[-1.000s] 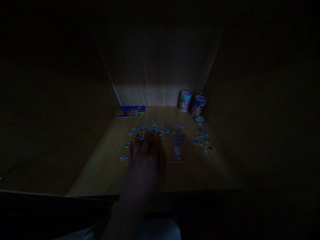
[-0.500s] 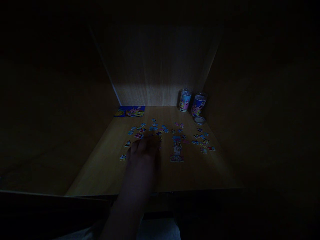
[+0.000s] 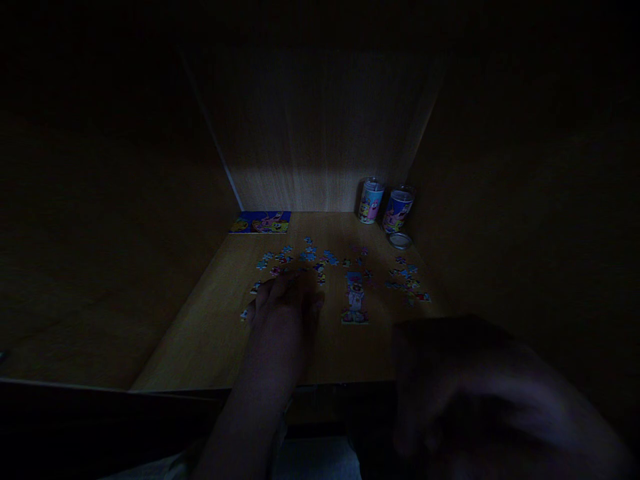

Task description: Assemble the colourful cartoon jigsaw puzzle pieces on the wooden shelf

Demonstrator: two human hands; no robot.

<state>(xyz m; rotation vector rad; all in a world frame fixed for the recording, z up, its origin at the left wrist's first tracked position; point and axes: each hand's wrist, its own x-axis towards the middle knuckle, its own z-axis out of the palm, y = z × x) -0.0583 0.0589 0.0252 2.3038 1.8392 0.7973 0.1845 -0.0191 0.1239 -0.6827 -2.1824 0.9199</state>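
Puzzle pieces (image 3: 310,257) strewn on table (image 3: 210,340) | left hand (image 3: 285,300) curled over them, grip unclear | right hand (image 3: 450,387) blurred, grip unclear

No readable text, label or number shows on anything here.

right hand (image 3: 465,393) now in view, blurred, near

Pale wood-grain bench (image 3: 210,347); blue-and-pink scattered puzzle pieces (image 3: 310,256); blue, yellow, pink picture card (image 3: 261,223); two cartoon-printed blue-pink tins (image 3: 371,201).
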